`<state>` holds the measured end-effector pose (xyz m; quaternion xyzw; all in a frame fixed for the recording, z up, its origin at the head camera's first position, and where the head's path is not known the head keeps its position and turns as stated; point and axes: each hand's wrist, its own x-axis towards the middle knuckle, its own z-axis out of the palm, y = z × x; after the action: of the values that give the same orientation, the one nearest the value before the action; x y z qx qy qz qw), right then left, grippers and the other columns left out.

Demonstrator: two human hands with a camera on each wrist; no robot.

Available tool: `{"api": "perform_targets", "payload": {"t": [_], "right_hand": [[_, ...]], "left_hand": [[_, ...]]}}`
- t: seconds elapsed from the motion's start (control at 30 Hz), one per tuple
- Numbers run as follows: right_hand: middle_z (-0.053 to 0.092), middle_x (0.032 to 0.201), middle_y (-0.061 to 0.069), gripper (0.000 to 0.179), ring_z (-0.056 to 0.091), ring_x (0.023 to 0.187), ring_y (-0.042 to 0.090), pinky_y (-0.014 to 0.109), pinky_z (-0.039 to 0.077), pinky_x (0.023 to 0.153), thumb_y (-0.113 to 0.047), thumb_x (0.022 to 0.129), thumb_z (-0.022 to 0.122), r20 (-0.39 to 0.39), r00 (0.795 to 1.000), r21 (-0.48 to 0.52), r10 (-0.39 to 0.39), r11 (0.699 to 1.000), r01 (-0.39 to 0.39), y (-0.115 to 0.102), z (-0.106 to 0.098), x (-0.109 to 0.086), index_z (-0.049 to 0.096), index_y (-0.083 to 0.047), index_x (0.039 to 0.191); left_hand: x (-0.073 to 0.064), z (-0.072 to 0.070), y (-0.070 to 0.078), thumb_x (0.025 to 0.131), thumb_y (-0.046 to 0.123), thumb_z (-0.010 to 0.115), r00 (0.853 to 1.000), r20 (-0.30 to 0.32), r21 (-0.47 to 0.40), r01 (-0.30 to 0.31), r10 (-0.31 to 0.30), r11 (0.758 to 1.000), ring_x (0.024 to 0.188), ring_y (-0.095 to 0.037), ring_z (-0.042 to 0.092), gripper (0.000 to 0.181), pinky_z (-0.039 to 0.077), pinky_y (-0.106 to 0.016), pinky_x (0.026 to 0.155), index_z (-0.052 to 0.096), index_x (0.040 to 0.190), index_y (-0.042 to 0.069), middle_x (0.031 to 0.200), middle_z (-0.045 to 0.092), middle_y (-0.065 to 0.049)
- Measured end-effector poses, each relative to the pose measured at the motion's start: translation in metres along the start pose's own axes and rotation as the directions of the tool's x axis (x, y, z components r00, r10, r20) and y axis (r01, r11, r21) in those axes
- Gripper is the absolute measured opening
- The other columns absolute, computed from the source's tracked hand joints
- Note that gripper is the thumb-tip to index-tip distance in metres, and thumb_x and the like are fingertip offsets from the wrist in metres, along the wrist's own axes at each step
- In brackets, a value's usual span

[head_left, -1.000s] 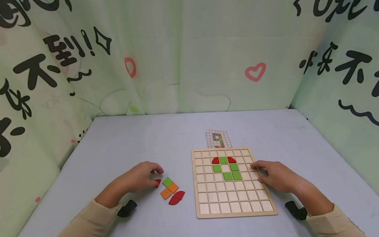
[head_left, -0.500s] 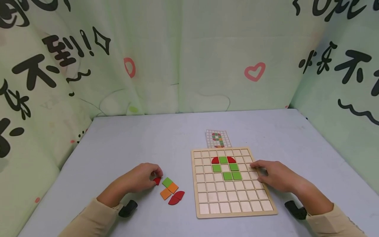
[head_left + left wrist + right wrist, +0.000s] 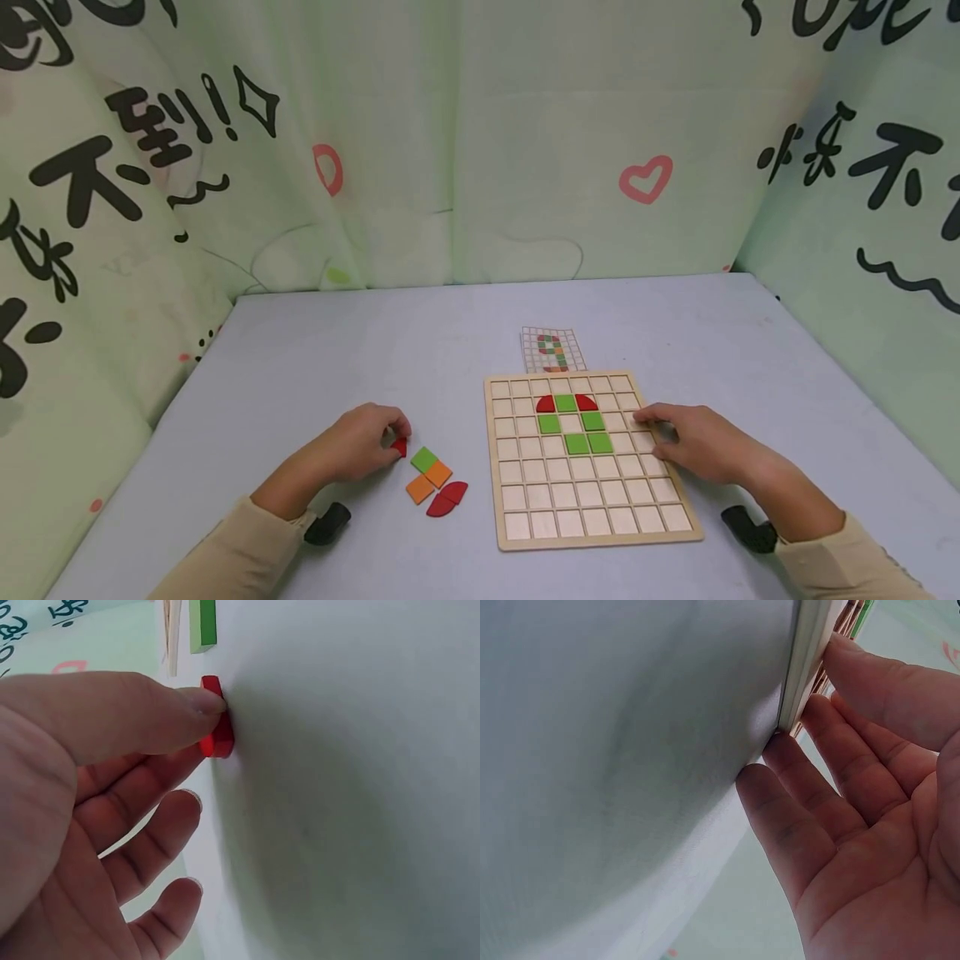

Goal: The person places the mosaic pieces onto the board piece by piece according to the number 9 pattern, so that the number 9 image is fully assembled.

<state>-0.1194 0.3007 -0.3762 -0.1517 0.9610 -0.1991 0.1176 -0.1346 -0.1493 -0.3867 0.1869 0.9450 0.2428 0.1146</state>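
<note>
Between thumb and index finger my left hand (image 3: 356, 442) pinches a small red tile with a curved side (image 3: 221, 737), close over the table; its other fingers are spread loosely. Right of it lie a green square tile (image 3: 423, 459), two orange square tiles (image 3: 420, 489) and two red quarter-round tiles (image 3: 440, 505). My right hand (image 3: 697, 442) touches the right edge of the wooden grid board (image 3: 600, 542) with its thumb and fingertips, fingers relaxed. Several green squares (image 3: 577, 443) and two red quarter-rounds (image 3: 587, 403) sit in the board's upper cells.
A printed pattern card (image 3: 555, 348) lies just behind the board, its near end overlapped by the board's far edge. Pale green curtains (image 3: 525, 142) with black writing and hearts hang around the white table (image 3: 360, 350). A black wrist device (image 3: 327, 525) is on each arm.
My left hand has gripped the red tile at the pile's left side and shifted it slightly away from the other tiles. My right hand stays at the board's edge.
</note>
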Motion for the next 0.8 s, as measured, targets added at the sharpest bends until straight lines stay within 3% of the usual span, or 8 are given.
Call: {"api": "perform_targets", "payload": {"t": [0.27, 0.53, 0.63, 0.8], "right_hand": [[0.058, 0.132, 0.026, 0.044, 0.053, 0.121, 0.045, 0.060, 0.044, 0.094, -0.010, 0.088, 0.072, 0.000, 1.000, -0.006, 0.001, 1.000, -0.001, -0.0005, -0.0002, -0.0001, 0.062, -0.003, 0.131], [0.057, 0.133, 0.027, 0.045, 0.052, 0.122, 0.046, 0.060, 0.043, 0.095, -0.011, 0.088, 0.072, 0.004, 1.000, -0.008, 0.012, 1.000, -0.012, -0.0011, -0.0002, -0.0001, 0.062, -0.003, 0.131], [0.057, 0.134, 0.027, 0.045, 0.052, 0.122, 0.046, 0.061, 0.043, 0.095, -0.011, 0.088, 0.073, 0.006, 1.000, -0.009, 0.014, 1.000, -0.014, -0.0011, -0.0001, 0.0002, 0.062, -0.003, 0.131], [0.057, 0.133, 0.026, 0.045, 0.052, 0.122, 0.046, 0.061, 0.043, 0.095, -0.011, 0.088, 0.073, 0.007, 1.000, -0.007, 0.013, 1.000, -0.013, -0.0006, -0.0002, 0.0005, 0.062, -0.003, 0.131]], "left_hand": [[0.0026, 0.0020, -0.0004, 0.083, 0.003, 0.079, 1.000, -0.016, 0.032, 0.025, -0.025, 0.999, 0.090, -0.019, 0.052, 0.018, 0.049, -0.035, 0.078, 0.066, 0.091, 0.013, 0.084, 0.057, 0.006], [0.0051, 0.0049, -0.0025, 0.082, 0.004, 0.076, 0.999, -0.052, 0.056, 0.003, 0.000, 0.998, 0.090, -0.019, 0.053, 0.018, 0.049, -0.035, 0.077, 0.065, 0.093, 0.011, 0.086, 0.058, 0.005], [0.0048, 0.0040, -0.0039, 0.083, 0.005, 0.076, 0.998, -0.059, 0.029, 0.000, 0.002, 1.000, 0.092, -0.020, 0.053, 0.018, 0.050, -0.036, 0.079, 0.066, 0.097, 0.010, 0.090, 0.060, 0.005], [0.0036, 0.0014, -0.0088, 0.085, 0.002, 0.074, 1.000, 0.001, -0.062, 0.013, -0.013, 0.998, 0.097, -0.019, 0.053, 0.024, 0.051, -0.034, 0.082, 0.068, 0.106, 0.012, 0.096, 0.060, 0.006]]}}
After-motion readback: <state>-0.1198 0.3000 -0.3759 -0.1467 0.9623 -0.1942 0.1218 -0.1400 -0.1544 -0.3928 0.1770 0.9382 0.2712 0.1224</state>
